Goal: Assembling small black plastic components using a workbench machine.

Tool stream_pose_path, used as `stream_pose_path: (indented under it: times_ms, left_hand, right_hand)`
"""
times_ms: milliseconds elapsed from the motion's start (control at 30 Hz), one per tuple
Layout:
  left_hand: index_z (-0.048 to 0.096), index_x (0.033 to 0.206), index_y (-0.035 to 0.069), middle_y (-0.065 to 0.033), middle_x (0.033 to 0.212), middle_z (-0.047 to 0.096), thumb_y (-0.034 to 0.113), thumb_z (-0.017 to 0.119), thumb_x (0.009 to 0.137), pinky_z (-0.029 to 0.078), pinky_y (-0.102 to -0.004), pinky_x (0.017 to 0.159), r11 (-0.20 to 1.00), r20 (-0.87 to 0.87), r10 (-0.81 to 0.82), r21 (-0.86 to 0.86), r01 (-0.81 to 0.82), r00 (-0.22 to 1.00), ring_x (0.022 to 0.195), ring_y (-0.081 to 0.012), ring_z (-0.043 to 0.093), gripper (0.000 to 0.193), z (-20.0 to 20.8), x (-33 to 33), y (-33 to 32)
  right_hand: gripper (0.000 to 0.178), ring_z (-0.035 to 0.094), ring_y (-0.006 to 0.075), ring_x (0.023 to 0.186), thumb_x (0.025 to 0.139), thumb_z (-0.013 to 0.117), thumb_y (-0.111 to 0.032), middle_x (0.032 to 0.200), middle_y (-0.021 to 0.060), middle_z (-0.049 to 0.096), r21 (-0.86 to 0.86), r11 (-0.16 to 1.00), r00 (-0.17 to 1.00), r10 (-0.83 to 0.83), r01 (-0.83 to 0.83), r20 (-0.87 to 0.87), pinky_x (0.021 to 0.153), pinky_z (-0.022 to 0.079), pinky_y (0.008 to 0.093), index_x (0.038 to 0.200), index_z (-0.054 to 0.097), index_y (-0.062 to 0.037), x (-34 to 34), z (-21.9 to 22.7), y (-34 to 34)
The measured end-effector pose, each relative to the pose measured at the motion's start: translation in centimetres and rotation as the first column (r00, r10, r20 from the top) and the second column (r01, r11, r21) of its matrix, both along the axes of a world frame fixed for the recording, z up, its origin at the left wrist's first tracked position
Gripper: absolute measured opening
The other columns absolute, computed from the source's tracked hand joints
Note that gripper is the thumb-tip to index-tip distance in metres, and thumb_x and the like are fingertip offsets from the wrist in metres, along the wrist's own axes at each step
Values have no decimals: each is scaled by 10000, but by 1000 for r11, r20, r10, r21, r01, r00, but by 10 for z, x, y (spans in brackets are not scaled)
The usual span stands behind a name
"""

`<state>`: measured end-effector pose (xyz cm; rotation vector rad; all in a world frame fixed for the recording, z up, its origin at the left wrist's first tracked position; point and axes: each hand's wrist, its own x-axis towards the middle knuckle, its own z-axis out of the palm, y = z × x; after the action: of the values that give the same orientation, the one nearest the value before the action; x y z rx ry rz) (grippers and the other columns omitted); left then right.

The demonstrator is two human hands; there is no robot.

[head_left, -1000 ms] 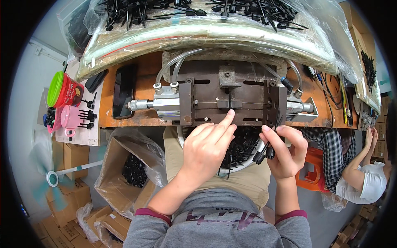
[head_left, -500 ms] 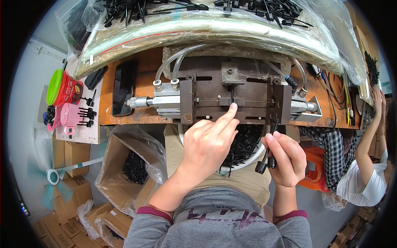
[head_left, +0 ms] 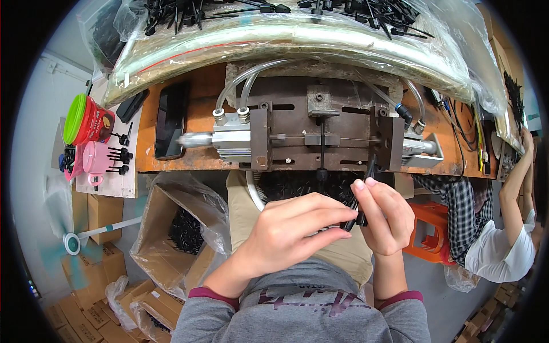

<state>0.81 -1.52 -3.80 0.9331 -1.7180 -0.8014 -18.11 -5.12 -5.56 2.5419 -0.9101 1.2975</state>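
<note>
My right hand [head_left: 384,220] pinches a small bunch of thin-stemmed black plastic pieces [head_left: 372,167], their thick heads toward me. From the left, my left hand [head_left: 291,231] reaches across, its thumb and fingertips closed around a black head at the lower end of that bunch. Beyond the hands is a dark metal fixture [head_left: 354,157] with an air cylinder at each side. Another black stemmed piece [head_left: 322,150] lies across its small centre block [head_left: 312,139], its head over the front edge. Exactly how many pieces I hold is hidden by my fingers.
Many black pieces [head_left: 286,186] lie in a container at my lap. A lined cardboard box [head_left: 154,220] stands lower left, near a fan [head_left: 72,244]. A phone [head_left: 170,123] and pink cup [head_left: 96,157] sit left. Another person [head_left: 503,246] works at right by an orange stool [head_left: 429,228].
My left hand has left the fixture's centre and come down to the pieces in my right hand. The right hand has shifted slightly left. The left cylinder's end is now blurred.
</note>
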Motion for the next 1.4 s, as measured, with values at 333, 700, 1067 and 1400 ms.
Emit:
stream_pose_path:
  times_ms: [333, 700, 1067, 1400]
  left_hand:
    - [705, 976, 23, -88, 1041, 693, 55, 798, 658, 546, -308, 703, 928, 414, 358, -254, -271, 837, 811, -238, 658, 333, -14, 1, -11]
    - [720, 935, 48, -88, 1192, 681, 117, 770, 710, 510, -262, 605, 899, 574, 422, -366, -241, 702, 627, -158, 639, 241, -26, -2, -25]
    - [728, 932, 50, -77, 1185, 687, 108, 771, 716, 503, -259, 569, 914, 586, 400, -316, -256, 704, 590, -159, 628, 228, -24, -1, -23]
    - [715, 953, 62, -58, 1073, 713, 174, 785, 723, 510, -280, 581, 996, 582, 75, -76, -38, 810, 650, -187, 662, 266, -7, 20, 5]
  right_hand:
    - [294, 707, 286, 849, 731, 674, 37, 1015, 206, 686, 124, 988, 992, -98, 88, 82, 745, 596, 343, 1022, 696, 78, 1, -6, -4]
    - [470, 642, 366, 1084, 754, 770, -23, 1188, 294, 597, 303, 951, 970, -14, -62, 243, 899, 560, 407, 1169, 590, 104, 6, -1, 5]
    - [311, 685, 312, 942, 658, 808, 28, 1133, 199, 656, 327, 944, 985, -28, -31, 173, 745, 588, 354, 943, 685, 23, 5, -4, 11]
    - [261, 689, 273, 891, 703, 756, -31, 1169, 175, 659, 359, 933, 998, 54, -35, -45, 728, 564, 336, 940, 653, 4, 15, -5, -6]
